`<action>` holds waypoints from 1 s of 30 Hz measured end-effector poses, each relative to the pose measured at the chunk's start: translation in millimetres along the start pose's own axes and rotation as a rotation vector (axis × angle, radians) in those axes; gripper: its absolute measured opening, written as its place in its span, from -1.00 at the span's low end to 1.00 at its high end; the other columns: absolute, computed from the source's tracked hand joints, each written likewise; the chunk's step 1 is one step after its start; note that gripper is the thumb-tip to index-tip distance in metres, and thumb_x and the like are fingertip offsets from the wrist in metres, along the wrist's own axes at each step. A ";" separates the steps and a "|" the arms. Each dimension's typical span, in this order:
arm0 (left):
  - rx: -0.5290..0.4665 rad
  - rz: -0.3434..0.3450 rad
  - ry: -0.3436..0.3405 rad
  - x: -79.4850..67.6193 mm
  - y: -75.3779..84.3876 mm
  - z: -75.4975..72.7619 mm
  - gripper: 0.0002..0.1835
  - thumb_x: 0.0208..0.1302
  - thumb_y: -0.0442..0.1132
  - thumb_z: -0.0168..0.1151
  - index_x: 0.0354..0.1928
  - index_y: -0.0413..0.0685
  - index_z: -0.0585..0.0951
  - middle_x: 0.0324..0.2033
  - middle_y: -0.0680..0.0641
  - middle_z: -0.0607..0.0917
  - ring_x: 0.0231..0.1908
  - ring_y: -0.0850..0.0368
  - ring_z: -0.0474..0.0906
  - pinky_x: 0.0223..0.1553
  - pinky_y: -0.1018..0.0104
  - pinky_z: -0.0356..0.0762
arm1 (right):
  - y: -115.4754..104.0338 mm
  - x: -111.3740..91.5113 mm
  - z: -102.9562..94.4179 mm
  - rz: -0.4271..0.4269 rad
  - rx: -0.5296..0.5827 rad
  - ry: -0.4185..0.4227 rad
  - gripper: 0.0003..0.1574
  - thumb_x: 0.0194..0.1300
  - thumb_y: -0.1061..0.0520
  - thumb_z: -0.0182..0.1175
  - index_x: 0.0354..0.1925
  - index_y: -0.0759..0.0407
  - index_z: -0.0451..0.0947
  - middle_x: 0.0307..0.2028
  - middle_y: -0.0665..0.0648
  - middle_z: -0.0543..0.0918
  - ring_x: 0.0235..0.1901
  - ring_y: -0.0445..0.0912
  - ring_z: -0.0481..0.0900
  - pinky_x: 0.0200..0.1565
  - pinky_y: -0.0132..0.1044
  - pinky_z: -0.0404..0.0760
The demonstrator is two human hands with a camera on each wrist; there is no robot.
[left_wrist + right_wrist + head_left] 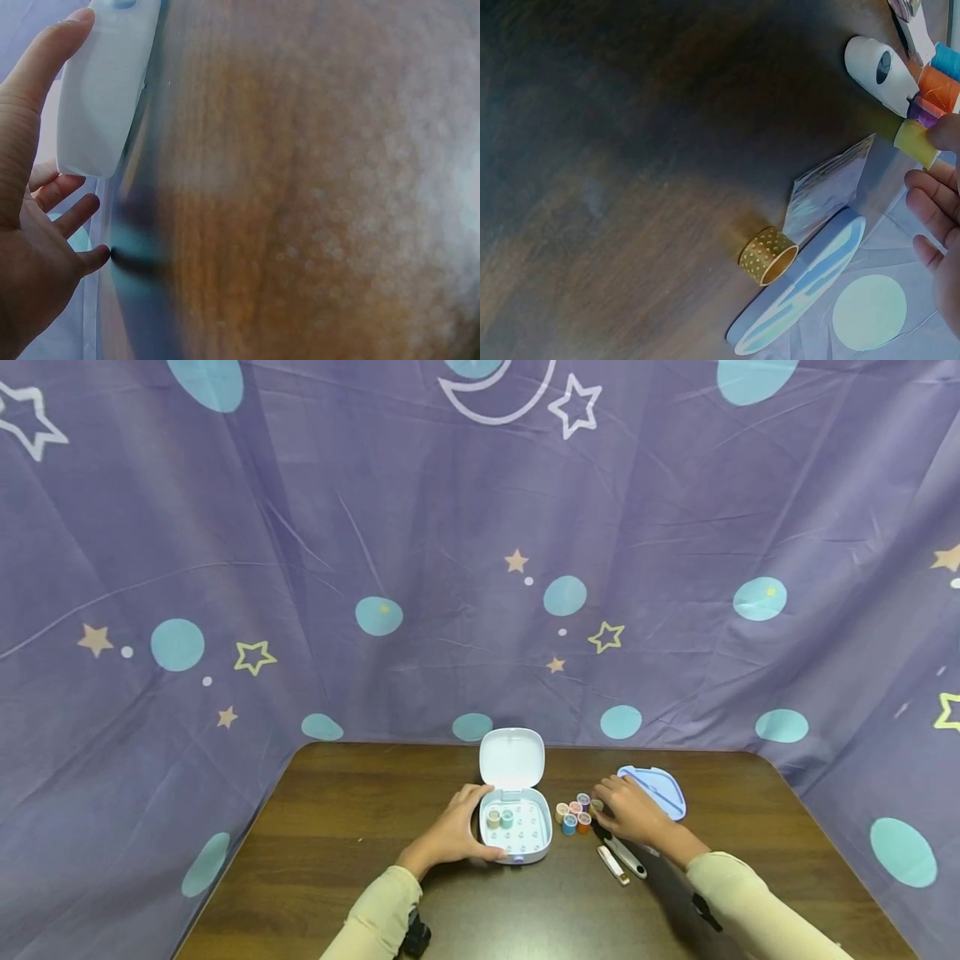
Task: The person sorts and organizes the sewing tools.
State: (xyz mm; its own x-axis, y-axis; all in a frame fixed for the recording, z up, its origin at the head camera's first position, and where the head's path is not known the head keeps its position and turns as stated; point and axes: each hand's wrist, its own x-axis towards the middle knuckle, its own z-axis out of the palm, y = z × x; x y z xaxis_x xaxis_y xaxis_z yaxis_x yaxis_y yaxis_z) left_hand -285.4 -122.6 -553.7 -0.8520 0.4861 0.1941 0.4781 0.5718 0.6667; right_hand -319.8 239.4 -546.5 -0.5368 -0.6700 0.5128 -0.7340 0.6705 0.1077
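A small white hinged sewing box (517,859) stands on the table with its lid (512,758) raised. Two thread spools, one beige (493,819) and one mint (507,818), sit on pegs inside it. My left hand (456,828) grips the box's left side, thumb at the front and a finger at the back; its thumb also lies on the box wall (105,97) in the left wrist view. To the right, my right hand (632,808) pinches a yellow thread spool (915,142) beside several others, including blue (569,824) and orange (584,823) ones.
A blue oval tray (672,793) lies behind the right hand. Near it in the right wrist view are a gold dotted thimble (769,255) and a thin silvery packet (829,187). Two white-handled tools, one long (628,857) and one short (612,865), lie in front of the spools.
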 end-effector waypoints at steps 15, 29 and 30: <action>-0.020 -0.010 -0.006 1.0 -2.5 0.1 0.20 -0.20 0.14 0.71 0.48 -0.15 0.30 0.28 -0.18 0.44 0.30 -0.06 0.34 0.34 -0.16 0.36 | -3.0 -1.5 -1.2 0.014 -0.011 -0.004 -0.74 0.01 0.11 0.49 -0.36 0.13 0.60 -0.46 -0.01 0.57 -0.38 -0.08 0.53 -0.26 -0.13 0.48; -0.031 -0.024 -0.012 0.6 1.8 -1.6 0.20 -0.19 0.12 0.71 0.49 -0.17 0.29 0.29 -0.20 0.43 0.31 -0.07 0.33 0.34 -0.17 0.35 | 0.1 -4.4 0.7 0.022 -0.003 -0.011 -0.71 -0.02 0.12 0.51 -0.33 0.13 0.63 -0.41 -0.02 0.60 -0.34 -0.08 0.56 -0.19 -0.11 0.53; -0.036 -0.024 -0.010 0.3 2.0 -1.9 0.20 -0.19 0.12 0.71 0.48 -0.17 0.29 0.29 -0.21 0.43 0.31 -0.07 0.32 0.34 -0.17 0.34 | 0.4 -4.2 0.8 0.019 -0.004 -0.009 -0.71 -0.03 0.12 0.51 -0.33 0.13 0.62 -0.42 -0.02 0.60 -0.35 -0.09 0.55 -0.19 -0.12 0.52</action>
State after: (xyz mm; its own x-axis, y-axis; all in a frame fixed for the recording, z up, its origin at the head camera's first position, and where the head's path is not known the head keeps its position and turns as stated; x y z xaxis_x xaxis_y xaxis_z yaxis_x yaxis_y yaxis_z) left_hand -285.1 -122.6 -551.0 -0.8610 0.4793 0.1701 0.4491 0.5598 0.6964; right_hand -318.2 242.3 -549.2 -0.5542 -0.6603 0.5068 -0.7223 0.6841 0.1016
